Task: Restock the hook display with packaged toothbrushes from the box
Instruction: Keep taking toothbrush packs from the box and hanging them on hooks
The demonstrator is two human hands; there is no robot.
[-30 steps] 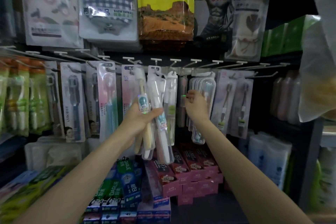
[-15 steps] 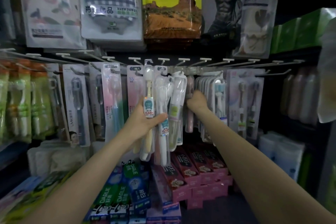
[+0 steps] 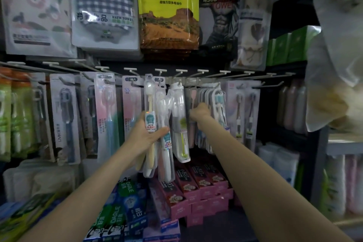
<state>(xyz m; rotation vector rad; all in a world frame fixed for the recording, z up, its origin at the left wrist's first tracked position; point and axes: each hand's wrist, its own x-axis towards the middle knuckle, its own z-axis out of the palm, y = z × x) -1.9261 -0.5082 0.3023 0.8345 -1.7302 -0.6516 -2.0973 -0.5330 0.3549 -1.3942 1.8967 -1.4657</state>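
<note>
Bunch of clear-packaged toothbrushes (image 3: 157, 124), upright, slightly fanned, raised before hook display (image 3: 176, 81); front pack cream-handled with teal-white "CLEAN" label, second pack white-handled just behind. White-green pack (image 3: 179, 122) hanging on central hook, slightly tilted. Row of clear packs (image 3: 213, 104) hanging just right. Pink and blue carded brushes (image 3: 107, 112) hung at left.
</note>
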